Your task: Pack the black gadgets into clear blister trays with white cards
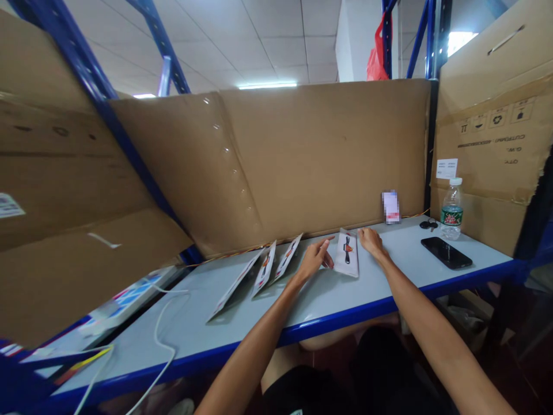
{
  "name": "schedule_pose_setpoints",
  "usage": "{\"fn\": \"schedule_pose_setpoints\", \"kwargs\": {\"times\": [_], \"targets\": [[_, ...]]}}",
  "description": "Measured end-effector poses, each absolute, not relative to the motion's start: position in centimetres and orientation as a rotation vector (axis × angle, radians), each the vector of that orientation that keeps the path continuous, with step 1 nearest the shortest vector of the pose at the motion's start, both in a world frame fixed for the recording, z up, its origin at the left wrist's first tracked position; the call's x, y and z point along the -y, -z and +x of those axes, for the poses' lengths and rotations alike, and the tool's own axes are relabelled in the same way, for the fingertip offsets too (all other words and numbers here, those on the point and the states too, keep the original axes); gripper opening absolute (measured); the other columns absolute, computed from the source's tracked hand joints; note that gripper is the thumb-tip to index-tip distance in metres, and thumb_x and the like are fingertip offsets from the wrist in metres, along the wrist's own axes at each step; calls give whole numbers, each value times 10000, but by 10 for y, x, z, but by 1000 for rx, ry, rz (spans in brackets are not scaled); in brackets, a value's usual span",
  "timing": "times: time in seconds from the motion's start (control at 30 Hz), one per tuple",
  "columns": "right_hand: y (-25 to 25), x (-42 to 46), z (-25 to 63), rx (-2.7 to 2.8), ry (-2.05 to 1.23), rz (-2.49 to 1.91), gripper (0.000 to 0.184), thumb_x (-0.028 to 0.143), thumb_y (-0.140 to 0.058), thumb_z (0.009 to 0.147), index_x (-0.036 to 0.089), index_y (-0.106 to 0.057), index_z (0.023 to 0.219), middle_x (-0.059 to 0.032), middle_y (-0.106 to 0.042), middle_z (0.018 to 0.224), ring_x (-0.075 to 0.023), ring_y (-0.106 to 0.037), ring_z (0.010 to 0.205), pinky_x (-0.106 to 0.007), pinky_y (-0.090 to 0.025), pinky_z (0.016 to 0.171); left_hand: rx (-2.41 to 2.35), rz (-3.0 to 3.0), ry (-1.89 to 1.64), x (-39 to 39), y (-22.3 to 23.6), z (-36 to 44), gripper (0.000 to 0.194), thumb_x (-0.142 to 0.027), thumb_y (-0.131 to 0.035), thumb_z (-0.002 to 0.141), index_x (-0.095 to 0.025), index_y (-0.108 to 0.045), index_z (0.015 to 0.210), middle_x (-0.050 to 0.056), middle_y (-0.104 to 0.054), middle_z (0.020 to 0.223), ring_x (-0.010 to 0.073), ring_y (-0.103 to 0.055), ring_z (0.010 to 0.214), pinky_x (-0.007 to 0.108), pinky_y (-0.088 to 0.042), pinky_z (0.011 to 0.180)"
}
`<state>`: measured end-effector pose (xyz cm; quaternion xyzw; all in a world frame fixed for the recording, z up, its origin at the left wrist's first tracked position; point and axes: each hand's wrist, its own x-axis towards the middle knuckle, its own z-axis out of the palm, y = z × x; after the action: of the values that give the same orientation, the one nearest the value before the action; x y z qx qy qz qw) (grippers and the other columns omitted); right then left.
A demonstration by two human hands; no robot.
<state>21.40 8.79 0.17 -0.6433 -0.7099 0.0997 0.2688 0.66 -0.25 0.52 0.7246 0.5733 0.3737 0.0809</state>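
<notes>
A small white packet (347, 253) with a dark item printed on it lies flat on the grey shelf top (328, 297), near the cardboard wall. My left hand (314, 259) rests at its left edge, fingers curled and touching it. My right hand (370, 241) touches its upper right corner. Three similar white packets (264, 269) lean in a row against the cardboard to the left of my left hand.
A black phone (446, 252), a water bottle (451, 208) and keys (428, 224) sit at the right. A small card (391, 207) leans on the cardboard wall (302, 155). White cables (162, 340) and flat boxes (121, 305) lie at the left. The blue shelf edge (345, 317) runs along the front.
</notes>
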Motion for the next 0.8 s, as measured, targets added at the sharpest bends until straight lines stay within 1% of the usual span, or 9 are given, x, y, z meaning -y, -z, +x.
{"fn": "schedule_pose_setpoints", "kwargs": {"times": [0.07,0.1,0.2,0.27,0.33,0.5,0.6,0.73,0.8], "targets": [[-4,-92,220,1891,-276,-1753,439,511,-429,1030,167,-654,1183,-106,-687,1194,-224,-652,1085,-429,-499,943,-1707,2149,-1140,3,-6,5,636,-543,-195,1030,-134,-593,1311,10,-709,632,158,-680,566,300,-538,627],[-5,-93,223,1881,-282,-1765,455,503,-391,1041,164,-657,1188,-117,-689,1194,-228,-654,1088,-415,-502,927,-1725,2145,-1152,4,-6,4,627,-546,-211,1029,-135,-588,1317,12,-713,644,161,-682,577,306,-541,640],[-6,-96,229,1875,-310,-1799,497,474,-315,1056,177,-703,1148,-146,-710,1163,-236,-680,1057,-342,-508,843,-1820,2155,-1137,5,-7,1,491,-529,-407,1007,-154,-624,1239,27,-726,800,170,-687,677,374,-560,738],[-6,-96,229,1894,-324,-1808,483,494,-366,1033,192,-739,1093,-155,-722,1139,-255,-691,1048,-315,-502,806,-1884,2174,-1080,5,-7,0,410,-489,-514,980,-158,-639,1186,49,-719,937,181,-688,779,411,-563,792],[-5,-94,227,1921,-323,-1808,453,521,-446,996,197,-758,1058,-158,-728,1131,-276,-688,1064,-313,-496,803,-1940,2196,-1004,6,-6,1,363,-447,-561,967,-161,-639,1175,66,-704,1031,195,-684,864,424,-563,819],[-4,-89,220,1975,-296,-1805,397,478,-504,976,201,-738,1138,-167,-711,1185,-282,-666,1121,-321,-484,840,-2038,2263,-828,6,-2,7,300,-393,-598,954,-168,-648,1146,76,-685,1107,208,-671,939,428,-562,841],[-4,-89,219,1992,-292,-1816,400,470,-492,981,201,-736,1150,-169,-710,1191,-279,-667,1120,-321,-484,845,-2154,2269,-799,7,-4,7,313,-393,-597,954,-177,-642,1176,88,-668,1178,229,-655,1019,459,-543,894],[-5,-90,220,2013,-282,-1825,422,462,-457,995,193,-730,1173,-181,-702,1208,-289,-665,1123,-329,-483,838,-2464,2148,-831,5,-8,-5,379,-385,-592,953,-202,-592,1284,115,-570,1369,287,-562,1214,543,-461,1017],[-6,-88,219,2050,-277,-1801,424,476,-466,987,196,-744,1142,-176,-710,1192,-293,-667,1118,-326,-481,830,-2613,2034,-789,5,-7,-16,407,-378,-608,944,-193,-575,1305,123,-556,1382,299,-558,1220,555,-462,1012]]}}
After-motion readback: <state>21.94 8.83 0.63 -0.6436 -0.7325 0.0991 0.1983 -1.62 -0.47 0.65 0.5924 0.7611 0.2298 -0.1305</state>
